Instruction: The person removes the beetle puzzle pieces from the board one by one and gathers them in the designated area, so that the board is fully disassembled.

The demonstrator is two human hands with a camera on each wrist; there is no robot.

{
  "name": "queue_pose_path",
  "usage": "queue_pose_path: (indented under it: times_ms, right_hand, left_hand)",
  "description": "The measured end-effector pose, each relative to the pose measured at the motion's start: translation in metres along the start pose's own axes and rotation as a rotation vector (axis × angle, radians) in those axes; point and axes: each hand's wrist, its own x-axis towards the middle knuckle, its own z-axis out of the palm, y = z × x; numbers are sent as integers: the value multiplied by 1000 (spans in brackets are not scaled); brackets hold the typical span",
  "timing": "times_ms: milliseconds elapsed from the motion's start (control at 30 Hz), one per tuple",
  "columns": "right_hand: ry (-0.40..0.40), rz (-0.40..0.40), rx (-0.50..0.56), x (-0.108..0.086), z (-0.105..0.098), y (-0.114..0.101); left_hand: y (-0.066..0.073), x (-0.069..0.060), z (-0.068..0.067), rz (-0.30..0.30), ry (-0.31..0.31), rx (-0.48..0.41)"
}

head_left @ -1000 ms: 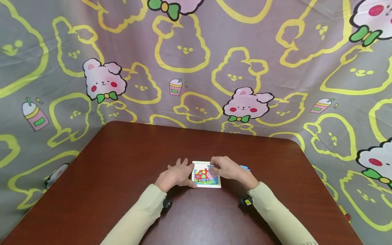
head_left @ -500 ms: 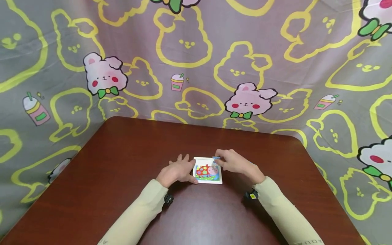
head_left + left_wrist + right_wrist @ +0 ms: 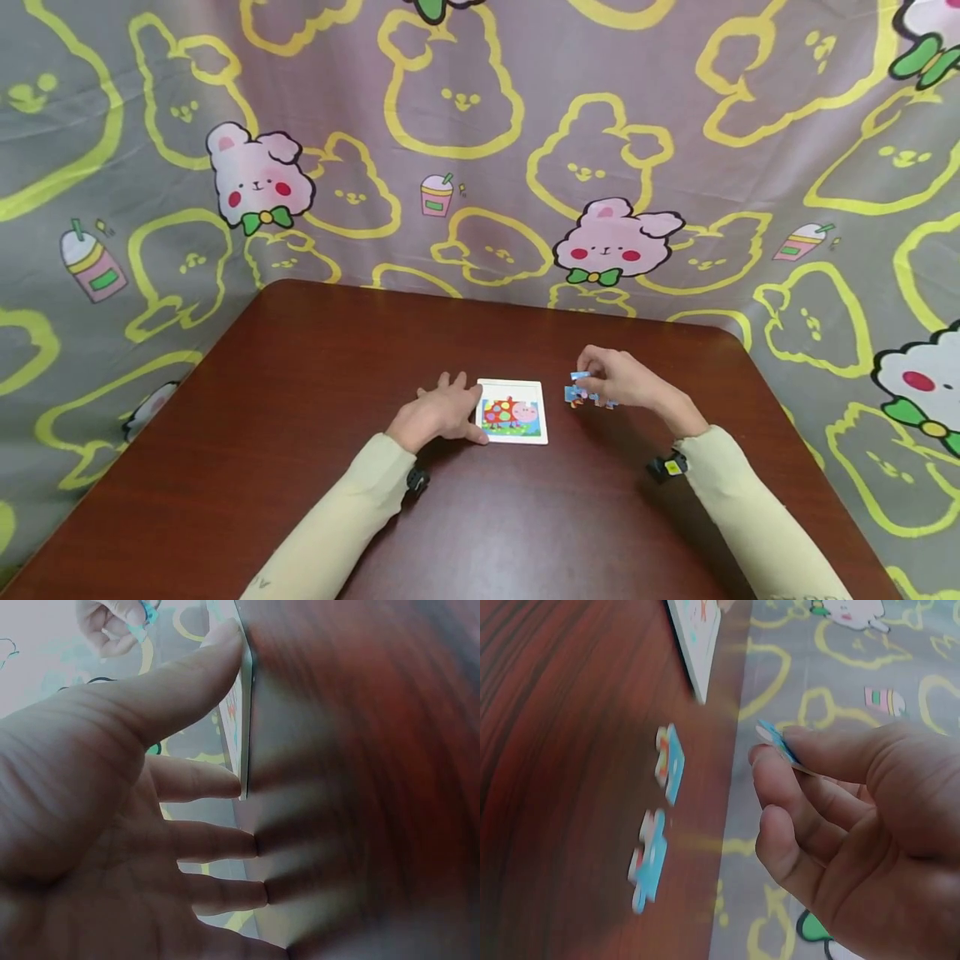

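A white-framed jigsaw tray (image 3: 546, 417) lies on the table in the head view, its lower part filled by a red spotted ladybug picture and its upper part white. At the tray's left edge is my left hand (image 3: 435, 414), fingers spread and fairly straight, the thumb at the near corner. To the right of the tray my right hand (image 3: 624, 379) pinches a small blue puzzle piece (image 3: 778, 741) between thumb and fingertips, above the table. Below it lie two loose puzzle pieces (image 3: 673, 765), blue with some red or orange, seen apart in the right wrist view.
The brown wooden table (image 3: 360, 350) reaches back to a grey curtain (image 3: 480, 192) printed with cartoon rabbits and drinks. Wrist cameras (image 3: 667, 467) sit at both cuffs.
My right hand has moved right from the tray's upper right area, carrying the blue piece away to above the loose pieces. The left hand has stayed at the tray's left edge.
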Motion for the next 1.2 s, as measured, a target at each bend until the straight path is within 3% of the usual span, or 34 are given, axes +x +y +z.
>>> queue_pose_path:
  times_ms: [633, 800, 1200]
  right_hand:
    - [-99, 71, 95, -26, -31, 50]
    - [-129, 124, 137, -31, -36, 63]
    - [-189, 184, 211, -38, -39, 77]
  left_hand:
    - [-2, -3, 1, 14, 11, 1]
    - [-1, -4, 0, 16, 12, 9]
    - [-1, -4, 0, 16, 15, 10]
